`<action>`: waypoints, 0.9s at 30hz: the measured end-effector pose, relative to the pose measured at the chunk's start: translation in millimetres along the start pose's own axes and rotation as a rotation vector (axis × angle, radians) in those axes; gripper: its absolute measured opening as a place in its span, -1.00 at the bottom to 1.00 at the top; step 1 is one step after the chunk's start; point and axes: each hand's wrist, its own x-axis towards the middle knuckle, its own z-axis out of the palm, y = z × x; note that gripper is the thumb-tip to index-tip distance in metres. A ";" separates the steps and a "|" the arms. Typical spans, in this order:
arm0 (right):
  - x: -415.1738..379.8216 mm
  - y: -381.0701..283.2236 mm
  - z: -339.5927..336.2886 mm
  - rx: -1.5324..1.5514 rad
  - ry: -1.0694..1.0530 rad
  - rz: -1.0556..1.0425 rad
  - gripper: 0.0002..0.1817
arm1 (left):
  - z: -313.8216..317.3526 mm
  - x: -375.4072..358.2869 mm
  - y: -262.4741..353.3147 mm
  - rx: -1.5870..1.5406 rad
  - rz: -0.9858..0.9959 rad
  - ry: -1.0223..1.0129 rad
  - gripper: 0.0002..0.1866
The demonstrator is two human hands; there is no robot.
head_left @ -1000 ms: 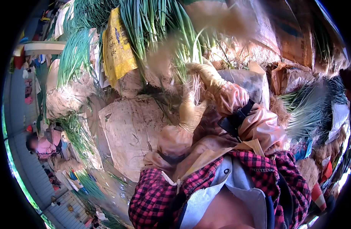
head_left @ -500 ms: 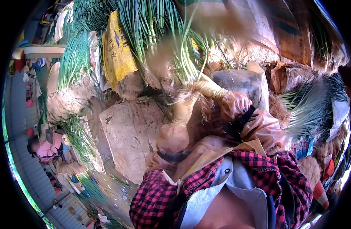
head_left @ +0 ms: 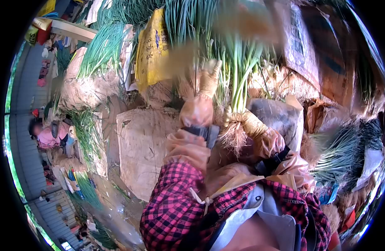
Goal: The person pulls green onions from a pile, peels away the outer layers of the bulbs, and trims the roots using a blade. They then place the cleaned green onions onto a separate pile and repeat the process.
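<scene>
My right hand [head_left: 247, 121], in a yellowish glove, is closed round a bunch of green onions [head_left: 241, 79] just above the roots. The bunch stands upright, leaves pointing away from me, with its pale roots [head_left: 235, 140] hanging below the glove. My left hand [head_left: 209, 79], gloved alike, reaches forward beside a larger pile of green onions [head_left: 188, 25]. Its fingers look stretched out against the stalks, and I see nothing held in it. A blurred smudge over the view hides part of the pile near that hand.
A flat, dirty sack [head_left: 146, 146] lies left of my arms. Beyond it are a yellow printed sack [head_left: 152, 50] and another onion pile [head_left: 102, 50]. More onions [head_left: 341, 154] lie at right, near a brown sack [head_left: 301, 50]. A person in pink [head_left: 52, 136] is at far left.
My left hand has come away from the held bunch and stretched forward to the pile. My right hand keeps the bunch, which now stands more upright with its roots showing. The view has shifted slightly.
</scene>
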 end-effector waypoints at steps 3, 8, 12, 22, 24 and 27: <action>16.3 -7.9 -17.9 0.131 0.118 -0.002 -0.91 | -43.0 11.7 -25.5 1.059 -0.242 0.500 -0.35; 24.6 -1.9 -26.2 0.119 0.177 -0.057 -0.86 | -68.2 -28.9 -48.5 0.538 -0.083 0.308 -0.63; 32.1 2.4 -21.0 -0.041 0.190 -0.075 -0.78 | -20.6 -121.0 15.4 0.861 0.220 -0.115 -0.73; 31.1 9.7 -27.9 -0.052 0.256 -0.010 -0.72 | 4.2 -14.7 25.6 0.425 -0.382 -0.153 -0.20; 29.7 4.1 -23.0 -0.046 0.304 -0.076 -0.69 | 10.6 -27.3 5.7 0.637 -0.299 -0.138 -0.48; 29.8 6.7 -24.4 -0.050 0.374 -0.108 -0.76 | -6.9 -77.0 -13.4 0.320 -0.236 -0.101 -0.64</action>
